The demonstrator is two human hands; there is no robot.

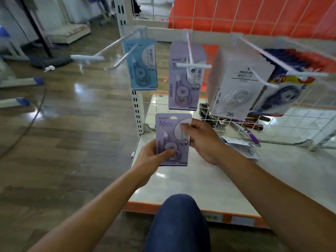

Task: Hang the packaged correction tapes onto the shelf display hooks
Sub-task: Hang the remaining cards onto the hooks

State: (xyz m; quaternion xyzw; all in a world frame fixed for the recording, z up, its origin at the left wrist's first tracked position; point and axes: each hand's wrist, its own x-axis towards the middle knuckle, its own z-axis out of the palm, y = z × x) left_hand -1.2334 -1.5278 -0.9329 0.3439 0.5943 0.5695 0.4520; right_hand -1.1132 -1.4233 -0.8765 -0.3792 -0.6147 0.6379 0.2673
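I hold a purple packaged correction tape (168, 130) upright just below the display hooks. My left hand (151, 157) grips its lower left corner, thumb over the blister. My right hand (201, 140) pinches its right edge near the top. Directly above it, a hook (190, 57) carries matching purple packs (183, 88). To the left a blue pack (141, 66) hangs on another hook (125, 51). At the right hang white packs (234, 88) and navy-and-red packs (278, 93).
A white shelf board (200, 182) with an orange front edge lies under my hands. More packs (241, 146) and some tools (254, 124) lie on it near the wire grid (272, 19). Brown floor stretches left. My knee (179, 219) is at the bottom.
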